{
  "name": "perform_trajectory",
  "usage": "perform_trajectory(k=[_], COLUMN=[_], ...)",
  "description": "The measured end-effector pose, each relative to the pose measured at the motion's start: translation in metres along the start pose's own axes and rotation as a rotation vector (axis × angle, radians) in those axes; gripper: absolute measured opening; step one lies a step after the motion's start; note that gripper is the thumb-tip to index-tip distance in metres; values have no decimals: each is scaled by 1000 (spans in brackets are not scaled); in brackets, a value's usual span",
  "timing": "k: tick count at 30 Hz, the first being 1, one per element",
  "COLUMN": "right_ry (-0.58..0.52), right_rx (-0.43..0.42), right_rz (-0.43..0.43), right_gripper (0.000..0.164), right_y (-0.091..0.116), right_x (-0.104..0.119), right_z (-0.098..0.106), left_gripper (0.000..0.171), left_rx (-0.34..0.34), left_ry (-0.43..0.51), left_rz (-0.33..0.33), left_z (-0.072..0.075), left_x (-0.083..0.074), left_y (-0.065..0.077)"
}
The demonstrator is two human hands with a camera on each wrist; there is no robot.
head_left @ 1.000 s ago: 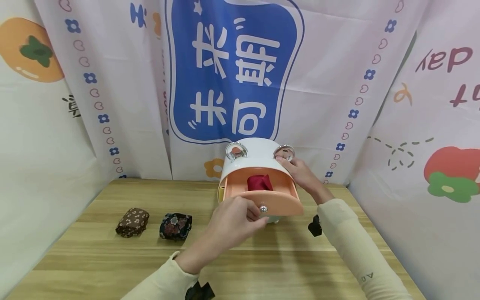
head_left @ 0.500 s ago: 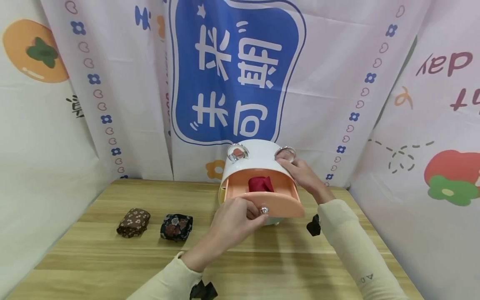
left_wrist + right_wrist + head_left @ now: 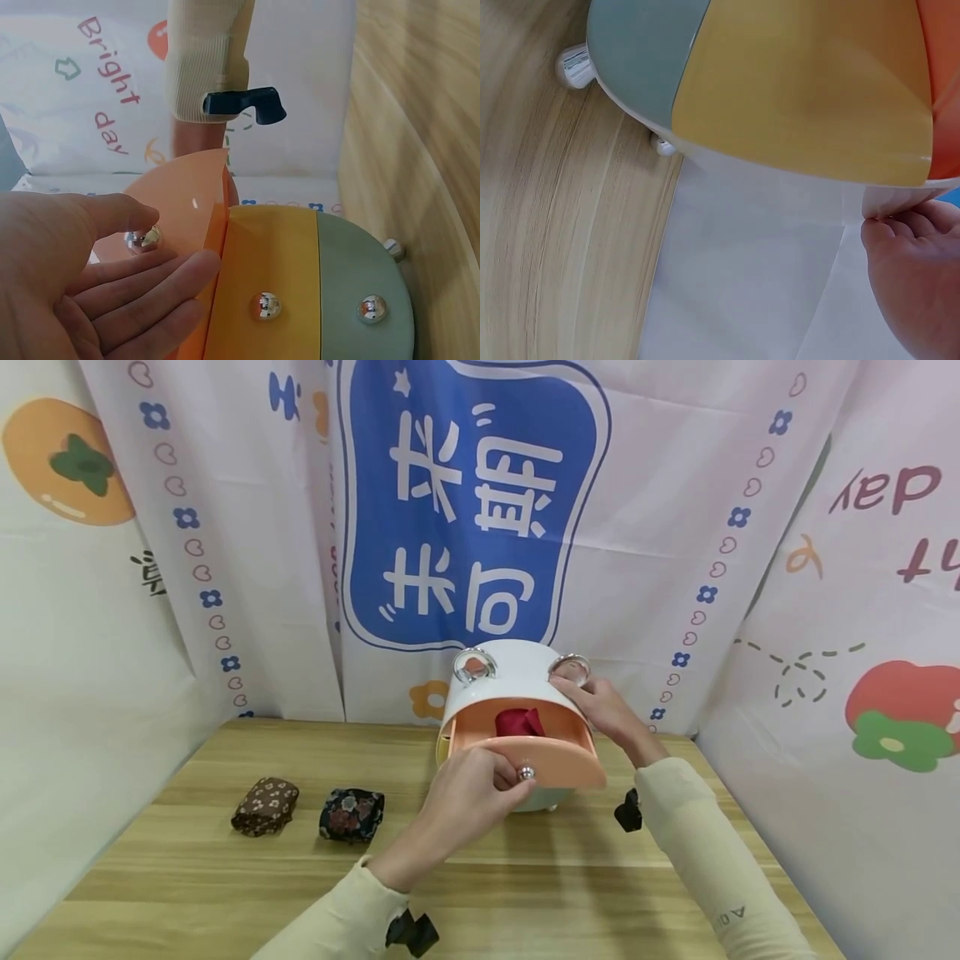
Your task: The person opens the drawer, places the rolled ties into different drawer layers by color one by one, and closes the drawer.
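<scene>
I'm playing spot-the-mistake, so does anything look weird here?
Yes: on the back cloth, the blue sign is turned sideways, so its white writing lies sideways. Nothing looks spilled or broken around the open drawer.

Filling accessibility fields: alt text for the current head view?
Left hand pinches the knob of an open orange drawer, a red cloth inside. Right hand holds a silver ornament on the white cabinet; a brown floral bundle and a dark floral bundle sit on the table at left.
</scene>
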State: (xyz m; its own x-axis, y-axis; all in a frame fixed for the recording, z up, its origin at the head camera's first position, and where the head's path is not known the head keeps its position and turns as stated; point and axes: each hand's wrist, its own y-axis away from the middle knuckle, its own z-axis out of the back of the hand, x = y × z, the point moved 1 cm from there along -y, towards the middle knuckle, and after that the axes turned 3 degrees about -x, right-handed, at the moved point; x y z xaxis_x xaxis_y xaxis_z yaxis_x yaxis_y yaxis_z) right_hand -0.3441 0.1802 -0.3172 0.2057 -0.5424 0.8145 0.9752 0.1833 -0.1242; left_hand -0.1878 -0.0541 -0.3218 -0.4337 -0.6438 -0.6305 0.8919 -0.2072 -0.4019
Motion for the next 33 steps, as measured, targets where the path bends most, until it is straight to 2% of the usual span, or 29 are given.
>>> perform_trajectory(k=[10, 25, 33], right_ry=[3, -8, 7], right_rx=[10, 44, 47], right_rz=[27, 10, 11], right_gripper=[68, 72, 70], right_y=[1, 2, 2], right_x=[-1, 0, -1], right_z=[0, 0, 1], left_gripper=[21, 22, 27], left_rx=[2, 12, -25], left_ry=[-6, -11, -13], left_rz=[-7, 18, 0], left_z=[0, 0, -2], left_x=[2, 9, 14], left_y=[-9, -29, -37])
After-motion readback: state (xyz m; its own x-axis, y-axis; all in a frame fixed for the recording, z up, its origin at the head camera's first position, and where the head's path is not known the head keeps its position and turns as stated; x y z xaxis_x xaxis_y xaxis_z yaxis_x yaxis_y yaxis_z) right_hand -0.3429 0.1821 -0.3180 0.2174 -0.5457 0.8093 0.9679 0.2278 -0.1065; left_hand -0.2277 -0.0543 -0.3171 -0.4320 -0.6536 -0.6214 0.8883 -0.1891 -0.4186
